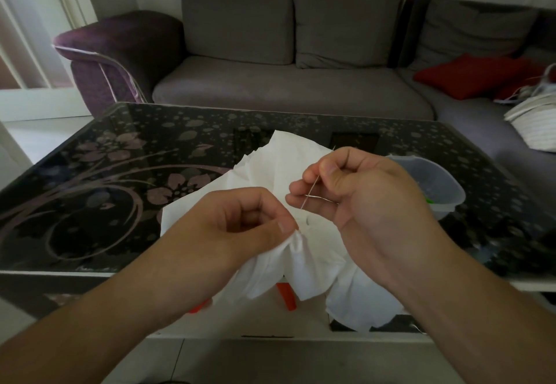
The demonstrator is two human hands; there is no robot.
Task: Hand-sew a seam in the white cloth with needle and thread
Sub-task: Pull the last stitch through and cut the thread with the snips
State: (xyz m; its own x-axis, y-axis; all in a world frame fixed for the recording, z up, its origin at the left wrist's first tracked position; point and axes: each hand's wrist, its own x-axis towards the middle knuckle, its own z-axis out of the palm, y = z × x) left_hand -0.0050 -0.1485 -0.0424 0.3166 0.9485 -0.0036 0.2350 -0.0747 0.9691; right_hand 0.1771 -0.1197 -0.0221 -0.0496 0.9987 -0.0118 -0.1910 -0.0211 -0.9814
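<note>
Left hand (240,221): pinching crumpled white cloth (270,170).
Right hand (355,191): pinching thin steel needle (310,192).
Risk: white thread (320,198) crossing needle below pinch, likely to knot.

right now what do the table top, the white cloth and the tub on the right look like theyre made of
Table top: likely glass over a dark floral print, glossy, with reflections on it.
White cloth: thin woven fabric, matte, crumpling into soft folds; the fibre cannot be told.
Tub: probably plastic, translucent grey, with a smooth moulded rim.
</note>
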